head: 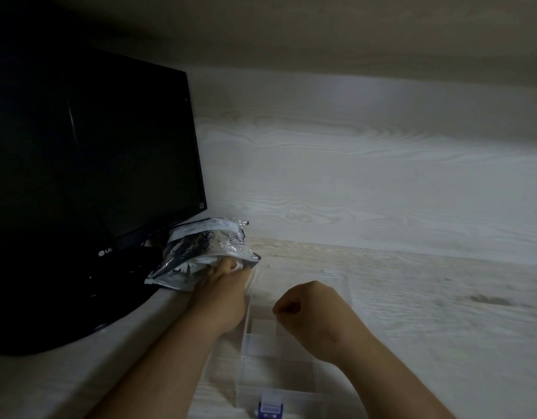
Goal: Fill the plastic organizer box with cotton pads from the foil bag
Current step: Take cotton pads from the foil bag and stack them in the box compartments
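Left hand (225, 291) in the foil bag (206, 237), right hand (309, 306) fisted over the organizer box (261, 352).
The bag leans by the monitor (95, 161) at the box's 10 o'clock, mouth facing 6 o'clock, and the left fingers pinch cotton pads (197, 263) inside. The right fist is empty. The clear box's long axis runs 12 to 6, with the blue latch (271, 408) nearest.
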`<state>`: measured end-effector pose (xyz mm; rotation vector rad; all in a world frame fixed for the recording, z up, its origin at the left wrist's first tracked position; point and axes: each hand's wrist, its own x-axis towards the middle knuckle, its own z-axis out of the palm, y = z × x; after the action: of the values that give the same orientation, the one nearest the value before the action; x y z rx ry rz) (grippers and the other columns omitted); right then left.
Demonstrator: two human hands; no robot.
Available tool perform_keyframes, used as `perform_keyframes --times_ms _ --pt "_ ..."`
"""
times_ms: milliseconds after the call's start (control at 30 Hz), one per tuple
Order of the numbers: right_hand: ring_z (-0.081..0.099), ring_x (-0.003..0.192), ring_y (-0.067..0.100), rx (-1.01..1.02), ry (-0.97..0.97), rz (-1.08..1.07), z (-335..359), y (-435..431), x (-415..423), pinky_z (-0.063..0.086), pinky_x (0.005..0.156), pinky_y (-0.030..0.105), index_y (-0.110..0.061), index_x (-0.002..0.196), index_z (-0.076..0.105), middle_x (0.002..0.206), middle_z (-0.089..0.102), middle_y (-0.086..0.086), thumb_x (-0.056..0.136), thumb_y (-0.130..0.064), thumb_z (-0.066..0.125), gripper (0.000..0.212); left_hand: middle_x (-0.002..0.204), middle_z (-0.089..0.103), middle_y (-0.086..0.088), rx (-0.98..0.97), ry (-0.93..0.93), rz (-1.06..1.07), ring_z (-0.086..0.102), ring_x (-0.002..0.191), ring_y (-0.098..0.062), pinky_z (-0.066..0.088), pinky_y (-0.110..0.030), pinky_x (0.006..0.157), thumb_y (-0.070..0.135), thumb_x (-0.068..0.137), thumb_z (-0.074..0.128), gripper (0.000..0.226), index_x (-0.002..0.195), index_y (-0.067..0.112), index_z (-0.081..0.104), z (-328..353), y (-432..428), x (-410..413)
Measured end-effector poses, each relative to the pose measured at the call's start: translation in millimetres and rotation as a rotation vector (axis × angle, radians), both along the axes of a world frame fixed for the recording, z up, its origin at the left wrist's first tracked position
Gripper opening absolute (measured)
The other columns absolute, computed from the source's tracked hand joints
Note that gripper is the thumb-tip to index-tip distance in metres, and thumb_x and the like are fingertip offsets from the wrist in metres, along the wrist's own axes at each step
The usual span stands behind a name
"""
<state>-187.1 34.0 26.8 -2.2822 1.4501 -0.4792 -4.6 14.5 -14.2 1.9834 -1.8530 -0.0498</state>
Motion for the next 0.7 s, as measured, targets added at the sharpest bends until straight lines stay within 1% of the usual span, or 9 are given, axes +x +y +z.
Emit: perform_keyframes --times_ms 100,167,267,333,400,500,633,700 --pt "0.066 0.091 0.011 -0.013 0.012 -0.003 1 1 0 0.055 0.086 0.029 -0.022 0.098 0.075 0.103 0.072 -0.005 0.090 -0.020 0.055 0.022 0.141 0.028 0.001 0.031 -0.007 0.034 0.037 0.129 -0.027 0.036 -0.037 0.108 0.007 0.083 0.044 0.073 0.146 0.041 0.028 2 0 0" --pt "0.066 0.091 0.011 -0.018 0.018 -0.003 2 0 1 0.055 0.086 0.030 -0.021 0.098 0.075 0.102 0.072 -0.003 0.089 -0.019 0.054 0.022 0.140 0.029 0.000 0.053 -0.007 0.044 0.037 0.129 -0.028 0.036 -0.038 0.108 0.009 0.083 0.044 0.073 0.147 0.041 0.027 1 -2 0" --pt "0.066 0.092 0.008 -0.008 0.004 0.001 1 1 0 0.055 0.086 0.027 -0.026 0.098 0.075 0.104 0.072 -0.007 0.091 -0.022 0.055 0.022 0.138 0.032 0.000 0.086 -0.005 0.062 0.038 0.127 -0.027 0.036 -0.036 0.107 0.010 0.083 0.045 0.073 0.148 0.039 0.028 -1 -4 2" --pt "0.066 0.092 0.008 -0.006 -0.005 0.002 1 2 0 0.055 0.085 0.026 -0.026 0.098 0.075 0.104 0.071 -0.008 0.091 -0.022 0.055 0.022 0.138 0.034 -0.001 0.101 -0.020 0.077 0.037 0.128 -0.027 0.036 -0.036 0.108 0.009 0.083 0.044 0.075 0.150 0.039 0.024 -2 -6 3" --pt "0.066 0.090 0.008 -0.005 -0.008 0.000 2 2 0 0.055 0.085 0.028 -0.024 0.097 0.075 0.102 0.072 -0.007 0.091 -0.021 0.055 0.022 0.140 0.036 -0.003 0.109 -0.030 0.082 0.036 0.130 -0.028 0.035 -0.037 0.109 0.008 0.085 0.043 0.076 0.152 0.036 0.021 -2 -7 2" --pt "0.066 0.089 0.008 0.007 -0.007 0.002 3 2 0 0.056 0.085 0.029 -0.024 0.097 0.076 0.101 0.072 -0.007 0.091 -0.020 0.055 0.022 0.147 0.035 -0.002 0.108 0.005 0.081 0.034 0.135 -0.026 0.032 -0.037 0.112 0.007 0.086 0.043 0.075 0.153 0.032 0.020 -1 -9 2" --pt "0.066 0.092 0.008 0.007 -0.028 0.000 3 2 -1 0.055 0.085 0.027 -0.028 0.099 0.075 0.103 0.072 -0.008 0.091 -0.023 0.056 0.022 0.156 0.028 0.000 0.097 0.048 0.079 0.027 0.141 -0.024 0.027 -0.036 0.116 0.004 0.088 0.042 0.071 0.153 0.024 0.023 0 -10 3" --pt "0.066 0.090 0.009 0.005 -0.024 0.002 3 2 0 0.055 0.083 0.027 -0.026 0.097 0.076 0.102 0.072 -0.007 0.091 -0.022 0.055 0.022 0.156 0.027 0.000 0.083 0.058 0.080 0.027 0.142 -0.023 0.026 -0.035 0.116 0.003 0.088 0.041 0.070 0.153 0.023 0.023 0 -11 2"
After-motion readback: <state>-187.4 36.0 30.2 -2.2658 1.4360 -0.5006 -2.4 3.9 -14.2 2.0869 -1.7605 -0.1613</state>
